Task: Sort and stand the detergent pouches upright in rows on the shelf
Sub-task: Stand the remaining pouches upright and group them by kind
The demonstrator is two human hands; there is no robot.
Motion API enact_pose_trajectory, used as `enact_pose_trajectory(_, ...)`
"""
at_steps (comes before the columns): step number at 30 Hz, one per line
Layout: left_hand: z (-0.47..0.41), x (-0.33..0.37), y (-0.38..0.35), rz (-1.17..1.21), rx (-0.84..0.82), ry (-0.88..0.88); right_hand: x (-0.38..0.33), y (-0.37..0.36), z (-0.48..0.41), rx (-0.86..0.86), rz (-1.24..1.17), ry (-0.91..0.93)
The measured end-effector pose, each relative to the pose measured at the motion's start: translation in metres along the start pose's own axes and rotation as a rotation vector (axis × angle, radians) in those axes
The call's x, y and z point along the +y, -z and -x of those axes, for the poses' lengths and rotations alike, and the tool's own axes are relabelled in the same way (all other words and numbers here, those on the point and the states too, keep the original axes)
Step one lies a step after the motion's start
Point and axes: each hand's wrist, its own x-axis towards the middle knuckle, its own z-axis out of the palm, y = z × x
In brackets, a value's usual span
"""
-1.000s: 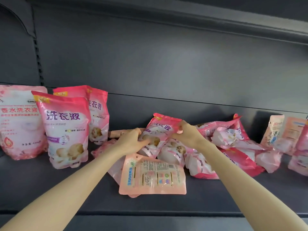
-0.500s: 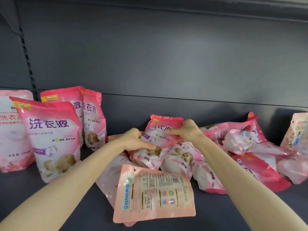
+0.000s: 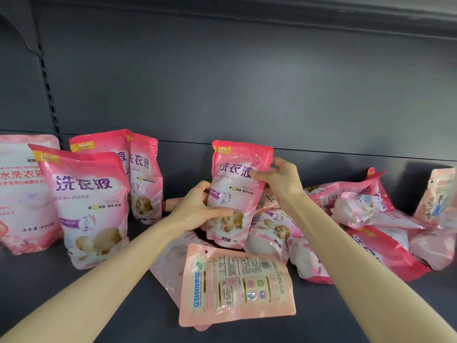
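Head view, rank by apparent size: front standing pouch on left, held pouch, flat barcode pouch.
1. Front standing pouch.
2. Flat barcode pouch, nearly as large; it lies nearest the camera, so that gap is unsure.
3. Held pouch, farther back, looks smallest.

Dark grey back panel (image 3: pixel 247 82), plain and matt. Low across the panel, a thin horizontal seam (image 3: pixel 346 152). Left of the panel, a slotted metal upright (image 3: pixel 49 95). Above the panel, an upper ledge (image 3: pixel 321 11), dark.
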Motion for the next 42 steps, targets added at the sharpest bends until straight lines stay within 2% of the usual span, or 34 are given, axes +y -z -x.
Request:
enact_pose_trajectory(5,0.016,0.018,0.010,0.159,0.057,-0.058,-0.029,-0.009,0.017,-0.021,-0.064,0.132)
enact_pose_trajectory(9,0.043,0.036,0.013,0.194,0.091,-0.176,-0.050,-0.011,0.035,-0.065,-0.093,0.221)
enact_pose_trajectory(12,0.071,0.039,0.014,0.193,0.169,-0.208,-0.059,-0.013,0.053,-0.170,-0.074,0.253)
enact_pose_trajectory(17,0.118,0.037,0.019,0.201,0.266,-0.216,-0.065,-0.028,0.093,-0.367,0.102,0.191)
enact_pose_trajectory(23,0.167,0.033,0.062,0.208,0.219,-0.148,-0.078,-0.074,0.129,-0.322,0.037,0.215)
enact_pose_trajectory(29,0.212,0.002,0.150,0.196,0.014,-0.055,-0.072,-0.153,0.158,-0.315,0.006,0.229)
enact_pose_trajectory(35,0.226,-0.042,0.217,0.124,0.065,-0.030,-0.060,-0.233,0.173,-0.272,0.082,0.214)
enact_pose_trajectory(42,0.213,-0.080,0.254,0.116,0.098,-0.025,-0.051,-0.287,0.163,-0.242,0.203,0.155)
